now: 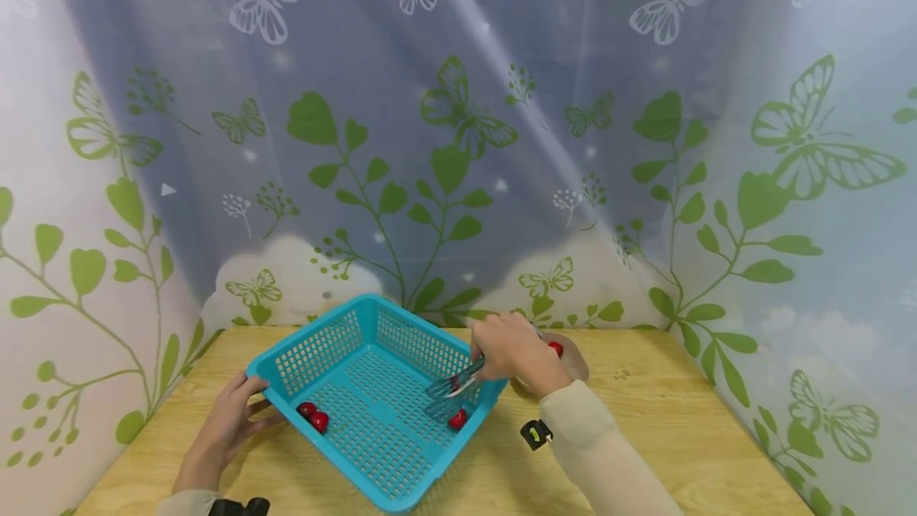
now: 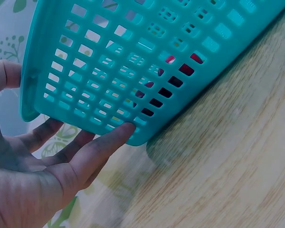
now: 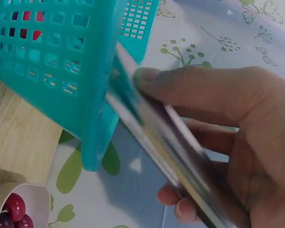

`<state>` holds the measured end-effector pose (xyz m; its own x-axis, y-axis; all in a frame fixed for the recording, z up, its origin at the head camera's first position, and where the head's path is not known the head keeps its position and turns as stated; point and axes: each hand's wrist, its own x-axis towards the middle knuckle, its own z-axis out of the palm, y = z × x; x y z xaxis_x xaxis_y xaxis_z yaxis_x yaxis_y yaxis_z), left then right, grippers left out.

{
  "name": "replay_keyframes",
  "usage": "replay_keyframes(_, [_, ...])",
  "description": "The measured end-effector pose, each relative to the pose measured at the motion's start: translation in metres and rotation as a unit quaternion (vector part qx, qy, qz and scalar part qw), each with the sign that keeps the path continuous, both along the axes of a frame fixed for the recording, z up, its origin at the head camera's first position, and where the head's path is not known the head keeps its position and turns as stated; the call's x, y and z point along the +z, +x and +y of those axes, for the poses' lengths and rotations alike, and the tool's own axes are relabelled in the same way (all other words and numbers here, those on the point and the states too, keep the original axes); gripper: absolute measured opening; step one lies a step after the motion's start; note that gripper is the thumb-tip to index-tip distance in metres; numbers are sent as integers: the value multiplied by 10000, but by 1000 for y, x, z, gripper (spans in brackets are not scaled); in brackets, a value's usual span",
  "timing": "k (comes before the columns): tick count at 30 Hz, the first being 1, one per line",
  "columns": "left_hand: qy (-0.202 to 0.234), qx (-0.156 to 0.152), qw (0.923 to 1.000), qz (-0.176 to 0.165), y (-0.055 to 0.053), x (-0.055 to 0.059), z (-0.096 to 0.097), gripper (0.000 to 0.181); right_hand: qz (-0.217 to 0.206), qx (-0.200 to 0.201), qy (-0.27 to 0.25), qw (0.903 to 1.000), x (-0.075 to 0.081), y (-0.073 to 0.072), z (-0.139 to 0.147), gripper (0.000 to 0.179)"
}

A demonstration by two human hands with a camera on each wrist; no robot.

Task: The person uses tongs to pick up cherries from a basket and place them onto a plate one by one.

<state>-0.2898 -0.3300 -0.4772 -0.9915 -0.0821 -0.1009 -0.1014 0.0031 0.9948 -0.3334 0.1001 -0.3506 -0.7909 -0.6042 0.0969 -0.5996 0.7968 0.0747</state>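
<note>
My left hand [image 1: 228,423] holds the left corner of a blue plastic basket [image 1: 368,305], its digits against the rim and outer wall. My right hand [image 1: 510,347] grips metal tongs [image 3: 168,147] over the basket's right side. Their teal ends [image 1: 446,396] reach down inside, with a dark red spot between them that looks like a cherry. In the right wrist view the rim hides these ends. Inside the basket, two red cherries [image 1: 319,421] lie by the left wall and another cherry [image 1: 458,420] lies near the right wall.
A pale bowl [image 3: 43,194] with several cherries [image 3: 14,205] stands right of the basket, partly behind my right hand. Under everything is a wooden table [image 1: 630,428]. A patterned curtain [image 1: 544,205] hangs close behind its far edge.
</note>
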Motion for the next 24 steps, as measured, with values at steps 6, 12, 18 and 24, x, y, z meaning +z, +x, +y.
replay_keyframes(6, [-51,17,10000,-21,1,0,1,61,-288,-234,136,9992,3,2,0,15])
replay_keyframes(12, [-38,0,10000,-29,1,0,1,62,-538,-296,244,9978,9,3,0,12])
replay_keyframes(18, [-63,6,10000,-70,-1,-2,0,63,-310,182,-136,9993,11,1,4,12])
replay_keyframes(24, [-67,18,9999,-80,-2,-2,-1,62,-193,-45,7,9998,14,2,5,10])
